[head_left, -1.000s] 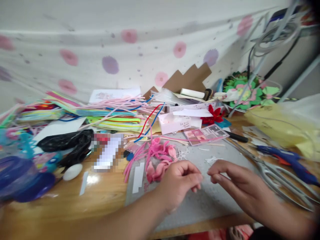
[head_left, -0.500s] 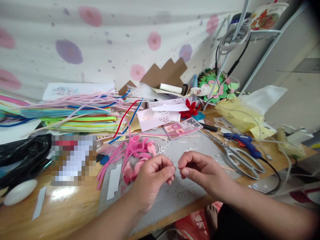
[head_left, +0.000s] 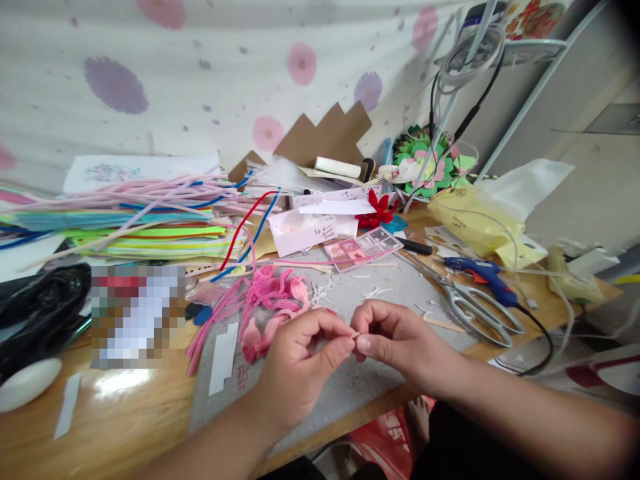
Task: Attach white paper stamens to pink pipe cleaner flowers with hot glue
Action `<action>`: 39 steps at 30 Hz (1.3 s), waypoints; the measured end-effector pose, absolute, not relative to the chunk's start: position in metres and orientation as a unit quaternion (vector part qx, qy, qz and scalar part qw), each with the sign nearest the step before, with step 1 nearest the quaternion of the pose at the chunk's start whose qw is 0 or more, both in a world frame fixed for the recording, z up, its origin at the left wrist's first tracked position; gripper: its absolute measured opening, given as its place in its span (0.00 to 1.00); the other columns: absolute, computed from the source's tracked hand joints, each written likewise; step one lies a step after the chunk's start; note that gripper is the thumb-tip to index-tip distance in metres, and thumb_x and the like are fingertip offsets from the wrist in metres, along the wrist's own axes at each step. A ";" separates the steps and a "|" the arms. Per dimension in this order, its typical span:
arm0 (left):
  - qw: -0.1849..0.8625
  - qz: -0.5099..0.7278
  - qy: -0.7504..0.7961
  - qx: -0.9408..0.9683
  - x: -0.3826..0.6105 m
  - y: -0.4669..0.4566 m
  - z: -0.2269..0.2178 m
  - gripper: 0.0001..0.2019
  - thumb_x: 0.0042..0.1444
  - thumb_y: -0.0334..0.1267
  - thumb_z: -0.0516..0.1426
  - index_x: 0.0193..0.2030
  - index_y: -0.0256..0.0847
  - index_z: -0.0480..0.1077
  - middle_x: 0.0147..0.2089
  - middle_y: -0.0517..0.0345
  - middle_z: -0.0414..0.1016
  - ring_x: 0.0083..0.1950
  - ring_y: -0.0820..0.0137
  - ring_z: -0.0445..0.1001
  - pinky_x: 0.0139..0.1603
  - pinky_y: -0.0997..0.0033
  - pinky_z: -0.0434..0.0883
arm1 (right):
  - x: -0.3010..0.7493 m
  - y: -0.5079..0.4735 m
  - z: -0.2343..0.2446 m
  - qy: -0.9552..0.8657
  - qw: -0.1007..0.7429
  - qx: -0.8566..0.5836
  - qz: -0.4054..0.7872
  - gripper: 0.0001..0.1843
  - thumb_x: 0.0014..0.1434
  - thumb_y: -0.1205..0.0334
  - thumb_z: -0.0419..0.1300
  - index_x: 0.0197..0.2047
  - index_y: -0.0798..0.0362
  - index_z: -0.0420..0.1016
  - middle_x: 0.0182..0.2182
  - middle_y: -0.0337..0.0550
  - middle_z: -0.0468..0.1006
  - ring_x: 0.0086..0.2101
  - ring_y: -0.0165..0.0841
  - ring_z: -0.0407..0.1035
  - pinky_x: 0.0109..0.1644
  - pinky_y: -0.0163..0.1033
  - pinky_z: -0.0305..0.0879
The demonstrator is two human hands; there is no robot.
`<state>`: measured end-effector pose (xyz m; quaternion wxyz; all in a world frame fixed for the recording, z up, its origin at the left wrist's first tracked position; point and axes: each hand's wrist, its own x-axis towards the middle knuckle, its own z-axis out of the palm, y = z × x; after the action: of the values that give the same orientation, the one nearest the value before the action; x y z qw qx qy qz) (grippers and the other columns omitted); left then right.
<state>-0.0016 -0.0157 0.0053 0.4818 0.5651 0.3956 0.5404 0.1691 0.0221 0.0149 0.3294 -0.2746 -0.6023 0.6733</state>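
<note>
My left hand [head_left: 305, 357] and my right hand [head_left: 403, 340] meet above the grey cutting mat [head_left: 330, 417], thumb and forefinger pinched on each. Between the fingertips shows the tip of a thin white strand [head_left: 356, 335]; the rest of it is hidden. Just behind my left hand lies a heap of pink pipe cleaner pieces [head_left: 273, 283], some bent into petal shapes. Loose thin white strands [head_left: 323, 290] are scattered beyond my fingers on the mat.
Large scissors [head_left: 470, 300] and a blue glue gun [head_left: 483, 273] lie to the right, the gun's cord trailing off. Bundles of coloured pipe cleaners [head_left: 150, 230] are stacked at the back left. A red flower [head_left: 376, 210] sits near a white paper box [head_left: 305, 233].
My hands have come closer together, so the fingertips now meet and the thin white strand shows between them. The whole view has shifted slightly.
</note>
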 end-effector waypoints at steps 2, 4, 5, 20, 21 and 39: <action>0.413 0.544 0.408 0.605 -0.002 -0.016 0.007 0.04 0.52 0.28 0.61 0.31 0.40 0.75 0.30 0.61 0.74 0.33 0.73 0.72 0.34 0.75 0.67 | 0.168 0.021 0.013 -0.593 0.329 -0.280 0.680 0.17 0.53 0.52 0.66 0.29 0.55 0.66 0.23 0.35 0.68 0.27 0.26 0.60 0.33 0.34 0.56; 0.364 0.546 0.408 0.635 -0.002 -0.017 0.009 0.05 0.52 0.26 0.60 0.31 0.39 0.74 0.30 0.60 0.74 0.32 0.73 0.72 0.35 0.73 0.68 | 0.166 0.020 0.011 -0.576 0.329 -0.285 0.692 0.17 0.53 0.52 0.66 0.28 0.56 0.66 0.22 0.34 0.68 0.26 0.26 0.61 0.33 0.34 0.56; 0.347 0.545 0.406 0.647 -0.002 -0.017 0.010 0.05 0.52 0.26 0.59 0.31 0.39 0.74 0.29 0.60 0.74 0.32 0.72 0.72 0.34 0.73 0.69 | 0.166 0.019 0.010 -0.567 0.332 -0.285 0.698 0.17 0.53 0.53 0.66 0.28 0.56 0.67 0.22 0.34 0.68 0.26 0.26 0.61 0.33 0.34 0.56; 0.242 0.492 0.437 0.713 -0.002 -0.018 0.013 0.06 0.48 0.25 0.56 0.25 0.39 0.69 0.24 0.62 0.69 0.26 0.75 0.68 0.29 0.75 0.65 | 0.163 0.011 0.014 -0.543 0.317 -0.332 0.703 0.20 0.48 0.50 0.68 0.26 0.56 0.67 0.20 0.34 0.68 0.23 0.26 0.60 0.30 0.33 0.55; 0.260 0.488 0.442 0.707 -0.002 -0.018 0.013 0.06 0.49 0.25 0.55 0.25 0.39 0.68 0.24 0.63 0.69 0.26 0.75 0.67 0.28 0.75 0.64 | 0.163 0.012 0.016 -0.551 0.312 -0.334 0.698 0.20 0.48 0.50 0.68 0.26 0.56 0.67 0.20 0.34 0.68 0.23 0.25 0.59 0.30 0.33 0.55; 0.585 0.507 0.415 0.477 0.000 -0.009 0.002 0.06 0.53 0.35 0.59 0.26 0.38 0.70 0.23 0.63 0.68 0.26 0.75 0.64 0.29 0.75 0.61 | 0.180 0.021 0.018 -0.719 0.378 -0.308 0.496 0.07 0.56 0.68 0.61 0.40 0.54 0.73 0.33 0.41 0.75 0.34 0.30 0.69 0.39 0.37 0.66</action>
<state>-0.0001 -0.0088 0.0021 0.5852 0.4774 0.4150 0.5073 0.1795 0.0212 0.0179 0.3779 -0.3078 -0.7185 0.4961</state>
